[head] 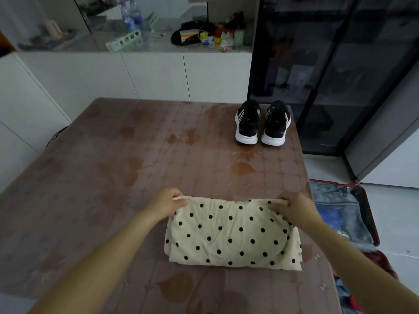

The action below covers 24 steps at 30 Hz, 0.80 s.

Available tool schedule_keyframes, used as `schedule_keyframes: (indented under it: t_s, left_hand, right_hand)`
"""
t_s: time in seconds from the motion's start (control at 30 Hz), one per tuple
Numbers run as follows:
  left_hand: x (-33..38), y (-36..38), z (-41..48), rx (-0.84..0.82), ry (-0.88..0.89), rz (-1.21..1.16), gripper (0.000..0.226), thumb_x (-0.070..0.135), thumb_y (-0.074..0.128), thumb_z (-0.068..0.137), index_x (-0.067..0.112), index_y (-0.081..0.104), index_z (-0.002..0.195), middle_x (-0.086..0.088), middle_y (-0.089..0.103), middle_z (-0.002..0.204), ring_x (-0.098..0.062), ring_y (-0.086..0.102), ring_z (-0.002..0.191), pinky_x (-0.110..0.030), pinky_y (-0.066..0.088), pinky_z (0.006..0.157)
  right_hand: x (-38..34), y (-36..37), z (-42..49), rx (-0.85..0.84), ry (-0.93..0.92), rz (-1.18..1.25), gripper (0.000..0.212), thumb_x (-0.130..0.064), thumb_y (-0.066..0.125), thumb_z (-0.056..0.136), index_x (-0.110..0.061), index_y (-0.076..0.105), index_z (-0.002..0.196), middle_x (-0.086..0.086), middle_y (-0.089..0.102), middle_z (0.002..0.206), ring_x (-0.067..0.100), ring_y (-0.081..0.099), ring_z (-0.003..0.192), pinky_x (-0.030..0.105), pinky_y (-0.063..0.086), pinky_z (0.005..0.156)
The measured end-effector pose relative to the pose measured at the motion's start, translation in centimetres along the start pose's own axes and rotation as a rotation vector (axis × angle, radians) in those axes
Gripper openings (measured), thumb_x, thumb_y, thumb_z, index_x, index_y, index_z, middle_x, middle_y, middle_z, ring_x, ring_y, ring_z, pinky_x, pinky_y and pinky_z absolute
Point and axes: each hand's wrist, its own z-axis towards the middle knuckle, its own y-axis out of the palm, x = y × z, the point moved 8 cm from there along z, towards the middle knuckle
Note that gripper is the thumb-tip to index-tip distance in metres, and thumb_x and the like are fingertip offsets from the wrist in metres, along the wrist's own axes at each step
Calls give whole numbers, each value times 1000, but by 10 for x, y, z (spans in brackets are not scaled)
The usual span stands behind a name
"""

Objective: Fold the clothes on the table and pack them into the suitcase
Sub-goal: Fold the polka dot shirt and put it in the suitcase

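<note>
Pinching the far corners of the dotted garment — left hand at 10 o'clock, right hand at 2 — its long axis is held crosswise on the table; the suitcase lies at 3 o'clock, nearer the right.

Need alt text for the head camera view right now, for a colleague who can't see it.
Both hands, left hand and right hand, pinch the far edge of a folded cream polka-dot garment lying on a brown patterned table. A pair of black sneakers sits at the table's far right corner, and an open red suitcase lies on the floor to the right.
</note>
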Motion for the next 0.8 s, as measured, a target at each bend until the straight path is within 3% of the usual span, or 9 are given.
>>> schedule_keyframes:
  t_s: [0.03, 0.1, 0.13, 0.2, 0.27, 0.33, 0.4, 0.7, 0.8]
  left_hand:
    - [1, 0, -2, 83, 0, 142, 7, 30, 60, 91, 24, 61, 94, 1, 65, 100, -14, 60, 87, -25, 51, 74]
    - [20, 3, -15, 286, 169, 398, 32, 35, 51, 94, 22, 56, 123, 2, 56, 128, -20, 53, 116, -35, 44, 96]
    - [36, 12, -28, 318, 310, 429, 40, 39, 44, 95, 22, 51, 131, 3, 48, 137, -22, 44, 127, -38, 37, 104]
    - [58, 48, -51, 197, 503, 508, 53, 54, 26, 95, 33, 36, 142, 10, 25, 154, -23, 17, 145, -46, 16, 115]
    - [54, 85, -60, 101, 550, 667, 59, 67, 19, 93, 44, 19, 146, 11, 9, 157, -28, 1, 146, -57, 3, 114]
    - [35, 108, -54, 48, 487, 757, 63, 73, 21, 90, 45, 22, 146, 3, 29, 155, -38, 20, 142, -62, 12, 104]
    - [22, 118, -47, 49, 431, 785, 64, 75, 21, 89, 44, 25, 145, 0, 36, 152, -39, 23, 140, -62, 15, 100]
    - [17, 125, -43, 44, 426, 711, 64, 73, 22, 90, 43, 20, 147, 2, 23, 156, -36, 16, 143, -60, 11, 105]
    - [17, 112, -45, 113, 426, 609, 60, 60, 28, 95, 37, 17, 149, -1, 8, 160, -29, 13, 146, -52, 12, 116]
  right_hand:
    - [-4, 1, -1, 78, -14, -114, 20, -40, 62, 86, -24, 66, 97, -3, 70, 90, 20, 66, 85, 36, 53, 78]
    - [-20, 1, -14, 281, -127, -373, 38, -46, 50, 90, -27, 57, 121, 0, 62, 118, 25, 57, 110, 42, 41, 98]
    - [-33, 6, -26, 350, -223, -443, 43, -49, 44, 90, -26, 54, 125, 2, 59, 124, 27, 53, 115, 46, 36, 102]
    - [-52, 29, -48, 349, -408, -482, 52, -57, 35, 88, -27, 51, 128, 6, 54, 131, 32, 48, 122, 52, 28, 106]
    - [-51, 63, -56, 211, -459, -539, 61, -69, 31, 88, -33, 48, 134, 7, 46, 143, 38, 40, 131, 59, 18, 108]
    - [-35, 87, -51, 101, -392, -567, 69, -79, 30, 83, -39, 47, 136, 7, 41, 147, 43, 36, 134, 64, 15, 106]
    - [-21, 98, -45, 38, -311, -590, 70, -82, 30, 80, -42, 46, 136, 6, 41, 147, 44, 35, 134, 66, 16, 104]
    - [-17, 107, -41, -33, -287, -552, 71, -81, 28, 81, -40, 46, 137, 8, 39, 149, 43, 34, 135, 69, 18, 105]
    - [-16, 102, -41, -6, -276, -514, 76, -83, 27, 80, -41, 36, 143, 8, 37, 150, 38, 31, 138, 64, 17, 108]
